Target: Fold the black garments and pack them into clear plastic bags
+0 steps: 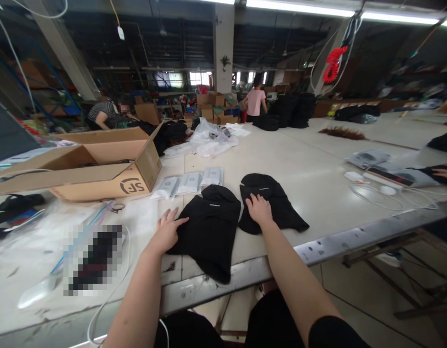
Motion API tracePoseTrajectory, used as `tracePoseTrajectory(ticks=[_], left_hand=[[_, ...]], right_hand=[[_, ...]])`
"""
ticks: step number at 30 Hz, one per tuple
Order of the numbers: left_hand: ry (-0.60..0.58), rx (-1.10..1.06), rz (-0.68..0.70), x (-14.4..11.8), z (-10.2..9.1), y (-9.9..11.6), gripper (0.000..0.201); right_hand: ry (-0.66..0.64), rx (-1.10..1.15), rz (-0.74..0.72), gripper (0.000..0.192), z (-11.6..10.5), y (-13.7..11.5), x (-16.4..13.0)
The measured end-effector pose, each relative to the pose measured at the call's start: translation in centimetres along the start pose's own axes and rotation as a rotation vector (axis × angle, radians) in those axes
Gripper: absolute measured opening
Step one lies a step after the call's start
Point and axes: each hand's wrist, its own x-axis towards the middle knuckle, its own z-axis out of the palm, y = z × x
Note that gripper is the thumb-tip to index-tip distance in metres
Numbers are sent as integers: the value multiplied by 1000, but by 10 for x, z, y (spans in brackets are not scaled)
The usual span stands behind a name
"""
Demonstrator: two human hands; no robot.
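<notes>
Two black cloth pieces, shaped like balaclavas, lie flat side by side on the table, each with a small pale label. My left hand (168, 232) is at the left edge of the left black balaclava (212, 232), its fingers spread and the index finger reaching onto the cloth. On the right black balaclava (281, 205) rests my right hand (259, 210), palm down with the fingers stretched out. Neither hand grips anything. The lower end of the left piece reaches the table's front edge, and its opening faces me.
Flat white packets (190, 182) lie in a row beyond the left piece. An open cardboard box (136, 169) stands at left, with clear plastic bags (209, 137) behind it. A phone-like pixelated object (96, 261) and a cable lie nearer. At right, a co-worker's hand (446, 174) shows.
</notes>
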Motion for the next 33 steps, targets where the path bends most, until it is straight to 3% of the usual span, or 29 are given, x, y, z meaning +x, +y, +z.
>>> tracePoseTrajectory(ticks=[3,4,6,8,11,12,15,17,19,23,26,29,33], left_hand=[[168,88,-62,2,-14,8,46],[150,53,-23,-1,-18,15,41],[6,-50,97,-14,-17,36,38],[-95,-65,139,-37,-5,59,48],[12,-7,62,-78,27,86,82],[47,-15,43,-91,37,90,85],[164,-56,-28,-117,51,89,55],[224,-84,-47,-126,46,79,35],[255,-136,-47,-131,34,68,27],[305,-348,-170,-131,8,53,29],[318,-554,-319,-120,-6,49,34],[395,-808,-445,-96,-17,44,44],[289,-1117,-695,-56,-28,30,50]], right_hand=[[181,4,4,51,-4,-4,-6],[197,28,-84,49,-5,-6,-9],[129,75,-347,50,-5,-13,-14],[8,95,-551,54,-3,-19,-18],[-55,89,-617,43,-4,-24,-21],[-58,81,-611,38,-7,-24,-22],[-78,55,-609,27,-20,-20,-28],[-71,79,-631,21,-32,-16,-38],[-66,128,-670,15,-43,-10,-53],[-94,257,-709,10,-62,2,-85],[-240,337,-631,13,-77,5,-97],[-320,383,-581,18,-90,-2,-89],[-186,414,-473,21,-86,-23,-60]])
